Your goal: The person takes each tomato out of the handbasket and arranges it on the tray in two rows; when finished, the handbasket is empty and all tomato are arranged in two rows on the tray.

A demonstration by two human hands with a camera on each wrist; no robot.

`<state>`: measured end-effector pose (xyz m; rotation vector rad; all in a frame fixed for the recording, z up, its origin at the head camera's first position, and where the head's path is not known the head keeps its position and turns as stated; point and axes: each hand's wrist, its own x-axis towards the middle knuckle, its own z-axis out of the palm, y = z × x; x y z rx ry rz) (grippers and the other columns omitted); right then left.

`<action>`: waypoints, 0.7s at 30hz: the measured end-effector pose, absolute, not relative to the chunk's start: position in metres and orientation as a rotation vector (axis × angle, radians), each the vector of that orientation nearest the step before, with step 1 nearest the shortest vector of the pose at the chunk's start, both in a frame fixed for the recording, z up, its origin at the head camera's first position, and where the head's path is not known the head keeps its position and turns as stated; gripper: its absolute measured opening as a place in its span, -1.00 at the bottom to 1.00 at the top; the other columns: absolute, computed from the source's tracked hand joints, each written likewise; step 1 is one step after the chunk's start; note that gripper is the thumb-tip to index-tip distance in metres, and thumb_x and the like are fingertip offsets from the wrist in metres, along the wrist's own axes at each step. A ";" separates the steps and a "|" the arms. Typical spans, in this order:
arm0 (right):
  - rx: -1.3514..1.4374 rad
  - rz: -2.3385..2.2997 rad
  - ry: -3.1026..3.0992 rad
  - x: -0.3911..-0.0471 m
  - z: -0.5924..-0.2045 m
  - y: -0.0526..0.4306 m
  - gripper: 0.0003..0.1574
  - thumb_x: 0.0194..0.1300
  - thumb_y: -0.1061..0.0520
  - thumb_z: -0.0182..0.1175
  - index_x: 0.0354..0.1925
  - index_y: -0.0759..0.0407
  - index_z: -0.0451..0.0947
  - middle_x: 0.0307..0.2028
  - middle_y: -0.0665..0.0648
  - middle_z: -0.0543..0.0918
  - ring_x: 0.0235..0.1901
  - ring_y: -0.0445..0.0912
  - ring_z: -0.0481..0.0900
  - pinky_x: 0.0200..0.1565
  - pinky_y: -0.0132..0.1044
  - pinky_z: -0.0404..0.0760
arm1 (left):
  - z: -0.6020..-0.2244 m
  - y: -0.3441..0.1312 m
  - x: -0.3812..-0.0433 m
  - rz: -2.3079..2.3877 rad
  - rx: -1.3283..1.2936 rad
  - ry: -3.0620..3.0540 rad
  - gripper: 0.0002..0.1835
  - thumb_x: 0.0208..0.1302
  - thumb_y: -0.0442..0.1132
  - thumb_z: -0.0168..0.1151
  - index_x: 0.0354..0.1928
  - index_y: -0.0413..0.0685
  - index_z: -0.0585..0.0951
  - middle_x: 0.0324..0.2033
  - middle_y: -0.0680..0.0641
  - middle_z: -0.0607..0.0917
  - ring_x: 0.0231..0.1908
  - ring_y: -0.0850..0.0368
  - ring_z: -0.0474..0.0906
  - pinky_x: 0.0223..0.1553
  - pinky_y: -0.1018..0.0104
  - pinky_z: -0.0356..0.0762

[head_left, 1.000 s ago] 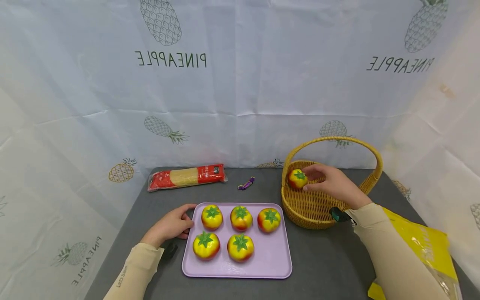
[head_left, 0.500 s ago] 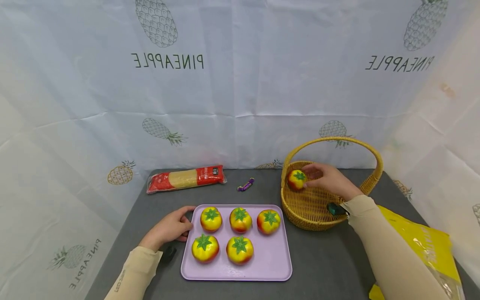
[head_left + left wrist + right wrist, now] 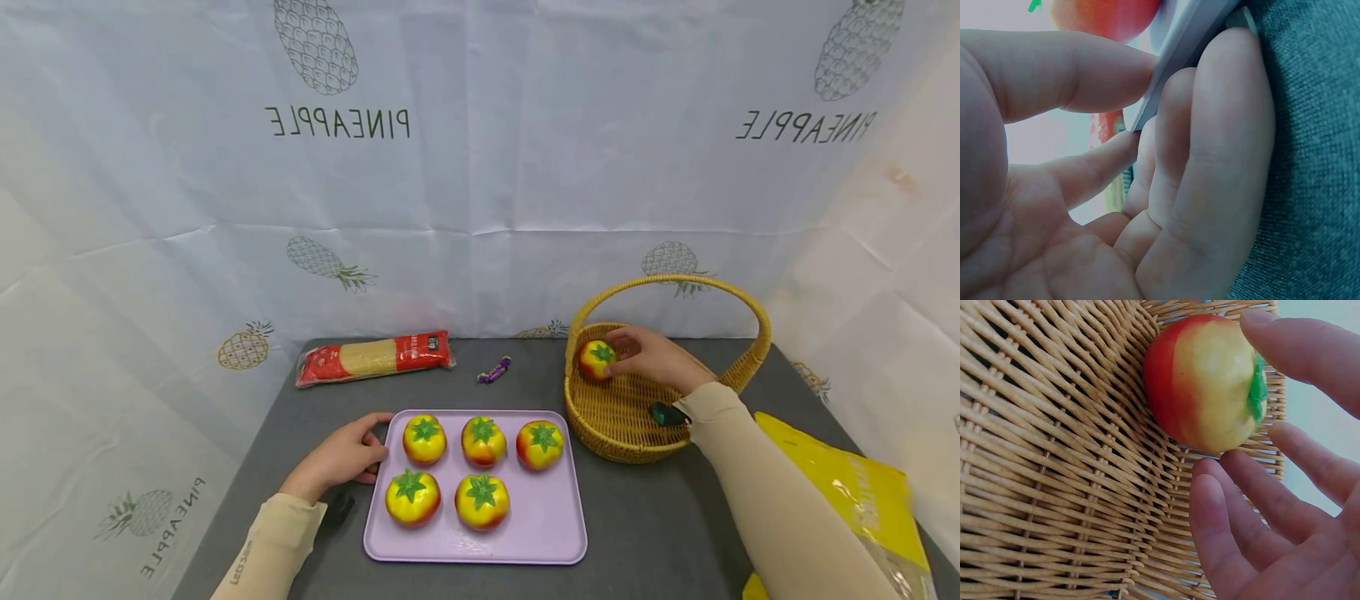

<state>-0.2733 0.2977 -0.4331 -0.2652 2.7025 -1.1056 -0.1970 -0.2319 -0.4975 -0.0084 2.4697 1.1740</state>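
My left hand (image 3: 343, 454) holds the left rim of a lilac tray (image 3: 536, 521), with the thumb at its edge and fingers curled below in the left wrist view. Several yellow-and-red toy tomatoes (image 3: 482, 502) with green star-shaped leaves sit on the tray in two rows. Another toy tomato (image 3: 1207, 384) lies against the inner wall of a wicker basket (image 3: 622, 421). Around its leafy side, my right hand (image 3: 651, 360) has its thumb and fingers spread, the tips at the fruit's edge. Whether they press on it I cannot tell; no firm grip shows.
The basket's tall handle (image 3: 667, 277) arches over my right hand. A red noodle packet (image 3: 375, 356) and a purple wrapped candy (image 3: 494, 370) lie at the back. A yellow bag (image 3: 847, 492) lies at the right, partly under my right forearm. A pineapple-print cloth (image 3: 480, 183) hangs behind.
Almost nothing differs: the view shifts slightly and my right wrist turns a little inward. The toy tomato stays in the basket and the left hand stays on the tray.
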 end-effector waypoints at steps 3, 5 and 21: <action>-0.269 -1.094 2.712 -0.278 -0.438 0.297 -0.03 0.35 -0.08 0.51 0.54 0.24 0.37 0.44 0.43 0.51 0.40 0.35 0.49 0.39 0.30 0.55 | -0.498 -0.233 -0.197 1.186 -0.008 2.462 -0.29 0.37 -0.25 0.36 0.55 0.01 0.44 -0.25 -0.14 0.62 -0.38 0.01 0.62 -0.30 0.21 0.81; -0.262 -1.073 2.717 -0.280 -0.441 0.296 -0.02 0.34 -0.11 0.51 0.54 0.23 0.38 0.43 0.42 0.52 0.40 0.34 0.49 0.39 0.30 0.55 | -0.498 -0.233 -0.197 1.191 -0.009 2.460 -0.30 0.37 -0.26 0.36 0.55 0.02 0.44 -0.25 -0.14 0.62 -0.38 0.01 0.61 -0.30 0.21 0.81; -0.232 -1.016 2.741 -0.289 -0.451 0.293 0.00 0.36 -0.12 0.49 0.57 0.20 0.34 0.53 0.42 0.43 0.53 0.39 0.35 0.50 0.36 0.41 | -0.496 -0.232 -0.196 1.222 -0.013 2.455 -0.32 0.37 -0.29 0.35 0.53 -0.01 0.46 -0.27 -0.14 0.60 -0.39 0.01 0.60 -0.32 0.20 0.82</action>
